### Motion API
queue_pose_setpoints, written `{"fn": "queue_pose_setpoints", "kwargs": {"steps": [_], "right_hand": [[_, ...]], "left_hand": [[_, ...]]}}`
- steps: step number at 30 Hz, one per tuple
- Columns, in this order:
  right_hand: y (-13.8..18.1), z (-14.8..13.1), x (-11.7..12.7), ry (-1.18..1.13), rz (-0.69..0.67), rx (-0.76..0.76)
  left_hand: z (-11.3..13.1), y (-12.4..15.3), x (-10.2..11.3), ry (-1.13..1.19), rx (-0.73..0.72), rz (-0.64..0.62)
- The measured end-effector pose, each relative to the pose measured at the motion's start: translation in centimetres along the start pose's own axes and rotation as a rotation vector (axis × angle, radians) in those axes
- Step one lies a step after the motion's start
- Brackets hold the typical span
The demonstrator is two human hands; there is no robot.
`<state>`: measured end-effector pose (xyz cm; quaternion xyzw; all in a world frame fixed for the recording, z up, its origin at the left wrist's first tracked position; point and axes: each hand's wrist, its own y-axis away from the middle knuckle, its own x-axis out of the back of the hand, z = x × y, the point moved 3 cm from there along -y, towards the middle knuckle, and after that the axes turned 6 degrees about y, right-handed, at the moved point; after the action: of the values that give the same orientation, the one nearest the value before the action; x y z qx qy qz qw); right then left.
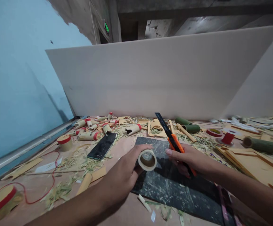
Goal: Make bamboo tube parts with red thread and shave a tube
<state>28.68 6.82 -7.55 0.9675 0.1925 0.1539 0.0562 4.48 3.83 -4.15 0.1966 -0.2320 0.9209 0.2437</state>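
My left hand [126, 164] is wrapped round a short, pale bamboo tube [147, 164], with its open end facing me. Held in my right hand [190, 156] is an orange and black utility knife [177, 143], its dark blade out and pointing up and away. Knife and tube are apart. Beneath both hands lies a worn black cutting mat [171, 191], dusted with pale scraps. A dark phone [102, 146] rests to the left of the mat.
Several red-banded bamboo pieces [88, 135] lie at the back left. Green bamboo tubes [262, 145], a red spool [228, 138] and wooden frames [256, 166] are at the right. Shavings [73, 161] litter the table. A white panel [155, 78] stands behind.
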Motion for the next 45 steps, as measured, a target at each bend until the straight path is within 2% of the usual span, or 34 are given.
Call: {"fn": "queue_pose_setpoints", "kwargs": {"steps": [5,10,16,20,25,29,32,36,41,45], "right_hand": [[-0.1,0.1,0.1,0.0,0.003,0.025],[0.0,0.1,0.0,0.012,0.014,0.003],[-0.3,0.4,0.3,-0.025,0.021,0.003],[-0.5,0.9,0.6,-0.046,0.04,0.005],[-0.7,1.4,1.0,-0.066,0.089,-0.046],[-0.9,1.2,1.0,-0.076,0.1,-0.053],[-0.9,1.2,0.9,-0.081,0.099,-0.056],[-1.0,1.3,1.0,-0.079,0.099,-0.056],[-0.9,1.2,1.0,-0.072,0.098,-0.061],[-0.6,0.9,0.7,-0.079,0.075,-0.059]], "left_hand": [[0.2,0.0,0.0,0.032,0.095,0.0],[0.3,0.2,0.1,0.051,0.09,-0.04],[0.2,0.3,-0.1,0.11,0.082,-0.017],[-0.6,0.0,-0.4,0.428,0.218,0.032],[-1.4,-0.6,-0.9,0.884,0.366,-0.014],[-1.8,-0.8,-0.9,1.107,0.505,0.076],[-1.8,-1.0,-0.8,1.206,0.585,0.119],[-1.8,-1.2,-0.6,1.266,0.688,0.089],[-1.9,-1.3,-0.3,1.296,0.7,0.112],[-1.7,-1.3,-0.6,1.317,0.696,0.08]]}}
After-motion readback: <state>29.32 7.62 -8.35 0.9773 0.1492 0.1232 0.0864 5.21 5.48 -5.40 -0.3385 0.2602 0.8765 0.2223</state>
